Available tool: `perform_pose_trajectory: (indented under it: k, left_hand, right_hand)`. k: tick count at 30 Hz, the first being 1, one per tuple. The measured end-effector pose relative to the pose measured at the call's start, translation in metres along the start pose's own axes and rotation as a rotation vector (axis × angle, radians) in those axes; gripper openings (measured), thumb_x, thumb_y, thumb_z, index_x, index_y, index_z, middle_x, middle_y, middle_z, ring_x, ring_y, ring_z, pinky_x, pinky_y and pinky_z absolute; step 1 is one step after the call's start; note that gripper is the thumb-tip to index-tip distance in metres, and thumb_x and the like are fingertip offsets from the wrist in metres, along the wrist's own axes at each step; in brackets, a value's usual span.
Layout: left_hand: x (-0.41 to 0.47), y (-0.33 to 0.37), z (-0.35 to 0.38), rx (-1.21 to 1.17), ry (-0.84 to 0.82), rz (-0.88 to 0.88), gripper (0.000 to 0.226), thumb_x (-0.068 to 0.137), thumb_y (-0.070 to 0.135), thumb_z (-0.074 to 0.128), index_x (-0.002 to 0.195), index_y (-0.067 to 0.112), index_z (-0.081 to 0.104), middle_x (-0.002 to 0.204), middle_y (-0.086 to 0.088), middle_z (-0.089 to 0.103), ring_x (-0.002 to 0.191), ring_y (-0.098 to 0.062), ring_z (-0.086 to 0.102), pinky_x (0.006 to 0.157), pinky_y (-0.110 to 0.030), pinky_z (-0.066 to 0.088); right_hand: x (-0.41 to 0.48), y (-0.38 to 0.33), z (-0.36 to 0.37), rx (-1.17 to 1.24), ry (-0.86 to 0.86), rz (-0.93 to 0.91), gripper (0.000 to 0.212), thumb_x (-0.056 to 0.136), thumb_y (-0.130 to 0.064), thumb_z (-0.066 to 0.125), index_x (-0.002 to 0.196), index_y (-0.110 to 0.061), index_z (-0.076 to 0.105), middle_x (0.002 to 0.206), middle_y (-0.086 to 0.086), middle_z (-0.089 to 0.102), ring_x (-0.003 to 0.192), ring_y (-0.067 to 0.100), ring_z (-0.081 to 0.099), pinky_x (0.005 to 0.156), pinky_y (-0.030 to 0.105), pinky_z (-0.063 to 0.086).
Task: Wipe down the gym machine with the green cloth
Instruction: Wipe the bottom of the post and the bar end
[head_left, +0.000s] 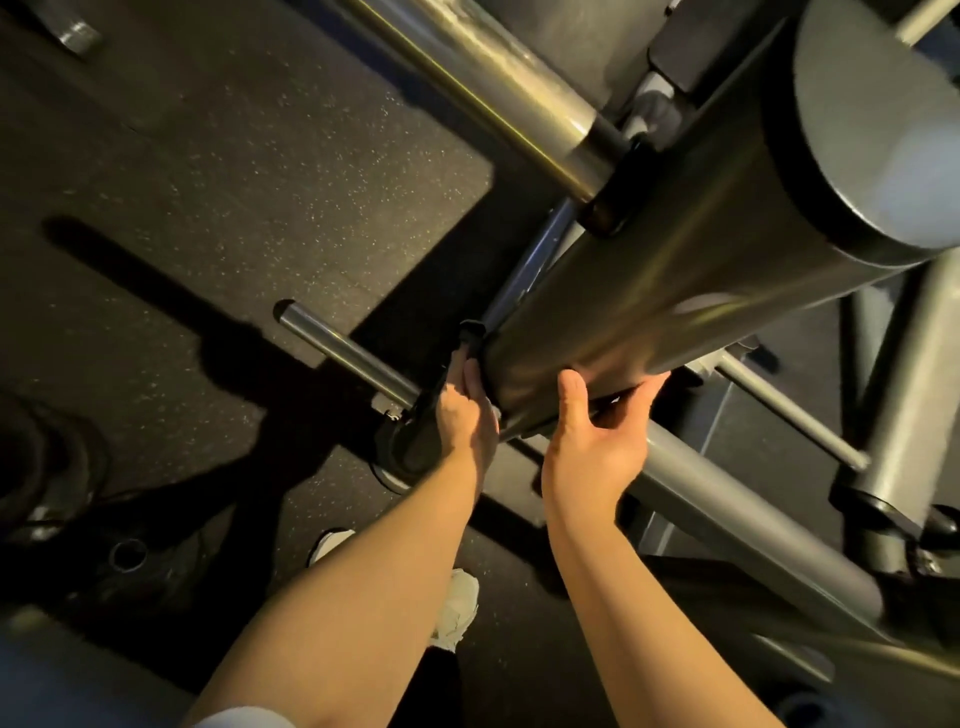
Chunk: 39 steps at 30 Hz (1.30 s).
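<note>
Since the head camera is our only view, we read everything from it: looking down, we see the grey steel gym machine (727, 512), its large smooth grey cylinder (649, 291) slanting from upper right toward the middle above a dark speckled rubber floor (260, 182). Our right hand (592, 441) clasps the cylinder's lower end, thumb up on the near face and fingers wrapped underneath. Our left hand (465, 410) lies against the same end at its left edge, beside a small black bracket (470, 332); we cannot tell whether its fingers curl round anything. A short chrome peg (337, 345) juts out to the left, and a white shoe (460, 608) shows below our forearms. The green cloth is nowhere in sight, neither in a hand nor on the machine. We judge that no wiping is under way at this moment. No streaks tell us which surfaces are done, so the cloth must first come to hand, and the whole machine may be left.
</note>
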<state>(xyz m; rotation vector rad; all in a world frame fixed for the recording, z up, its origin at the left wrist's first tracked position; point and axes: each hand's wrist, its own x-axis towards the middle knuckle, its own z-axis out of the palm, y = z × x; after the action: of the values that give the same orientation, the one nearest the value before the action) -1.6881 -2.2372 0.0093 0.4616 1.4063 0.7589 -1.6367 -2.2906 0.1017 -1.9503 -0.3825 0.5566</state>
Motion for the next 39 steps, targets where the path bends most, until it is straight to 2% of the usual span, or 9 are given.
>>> perform_pose_trajectory:
  k: [5,11,14,18,26,28,32,36,39]
  left_hand:
    - [-0.043,0.023,0.010,0.150,0.056,-0.046,0.036,0.109,0.020,0.038,0.142,0.017,0.054,0.130,-0.013,0.062,0.103,-0.017,0.057,0.092,-0.031,0.042]
    - [-0.108,0.066,0.032,0.262,-0.142,0.252,0.048,0.111,0.033,0.037,0.158,0.023,0.036,0.154,0.005,0.046,0.141,-0.009,0.043,0.112,-0.024,0.035]
    - [-0.101,0.061,0.027,0.358,-0.106,0.286,0.041,0.111,0.032,0.037,0.148,0.018,0.049,0.140,0.011,0.052,0.131,-0.006,0.049,0.102,-0.021,0.040]
    - [-0.062,0.033,0.017,0.230,0.087,0.011,0.033,0.110,0.024,0.035,0.127,0.016,0.061,0.093,0.003,0.060,0.097,-0.023,0.060,0.078,-0.025,0.038]
    - [-0.142,0.074,0.049,0.304,-0.110,0.223,0.053,0.111,0.017,0.034,0.162,0.027,0.021,0.158,0.009,0.033,0.140,0.004,0.034,0.102,-0.002,0.022]
    - [-0.156,0.087,0.059,0.322,-0.172,0.346,0.053,0.112,0.016,0.033,0.161,0.029,0.018,0.144,0.020,0.032,0.118,0.028,0.032,0.087,0.011,0.021]
    - [-0.138,0.091,0.054,0.363,-0.126,0.444,0.044,0.112,0.022,0.034,0.156,0.021,0.037,0.130,0.017,0.043,0.117,0.005,0.044,0.082,0.007,0.030]
    - [-0.076,0.075,0.044,0.142,-0.006,0.124,0.041,0.104,0.013,0.027,0.085,0.014,0.063,0.061,-0.003,0.057,0.061,-0.020,0.052,0.060,-0.027,0.041]
    - [-0.075,0.094,0.043,0.122,0.020,0.021,0.056,0.099,0.001,0.022,0.120,0.029,0.065,0.064,-0.002,0.059,0.046,-0.011,0.048,0.045,-0.021,0.039]
  right_hand:
    - [0.008,-0.006,-0.019,-0.138,-0.081,0.005,0.092,0.087,-0.024,0.080,0.160,-0.034,0.025,0.147,-0.014,0.055,0.138,0.005,0.048,0.118,0.029,0.035]
    - [0.019,-0.015,-0.039,-0.176,-0.166,0.026,0.067,0.094,-0.012,0.072,0.151,-0.037,0.046,0.135,-0.018,0.064,0.124,0.001,0.061,0.103,0.027,0.053]
    - [0.021,-0.013,-0.044,-0.170,-0.167,0.012,0.063,0.096,-0.016,0.070,0.147,-0.045,0.048,0.144,-0.015,0.058,0.134,0.023,0.056,0.108,0.050,0.050]
    - [0.025,-0.011,-0.046,-0.139,-0.160,0.026,0.061,0.096,-0.012,0.069,0.147,-0.037,0.047,0.139,-0.025,0.057,0.125,-0.006,0.055,0.115,0.033,0.039]
    - [0.029,-0.028,-0.055,-0.121,-0.212,0.118,0.056,0.096,-0.008,0.069,0.147,-0.026,0.054,0.132,-0.012,0.067,0.113,0.010,0.067,0.085,0.021,0.059]
    - [0.030,-0.033,-0.060,-0.119,-0.253,0.124,0.046,0.101,-0.007,0.060,0.145,-0.017,0.055,0.128,-0.001,0.071,0.108,0.012,0.072,0.082,0.024,0.061]
    - [0.029,-0.030,-0.057,-0.191,-0.245,0.095,0.055,0.096,-0.010,0.068,0.148,-0.024,0.053,0.130,-0.008,0.069,0.096,-0.005,0.070,0.076,0.015,0.058]
    - [0.032,-0.027,-0.055,-0.211,-0.207,0.081,0.061,0.095,-0.009,0.070,0.150,-0.022,0.048,0.134,-0.012,0.063,0.096,-0.023,0.042,0.059,-0.003,0.044]
    - [0.037,-0.035,-0.059,-0.262,-0.262,0.076,0.058,0.095,-0.013,0.070,0.149,-0.023,0.051,0.101,-0.027,0.071,0.098,-0.014,0.049,0.078,0.009,0.050]
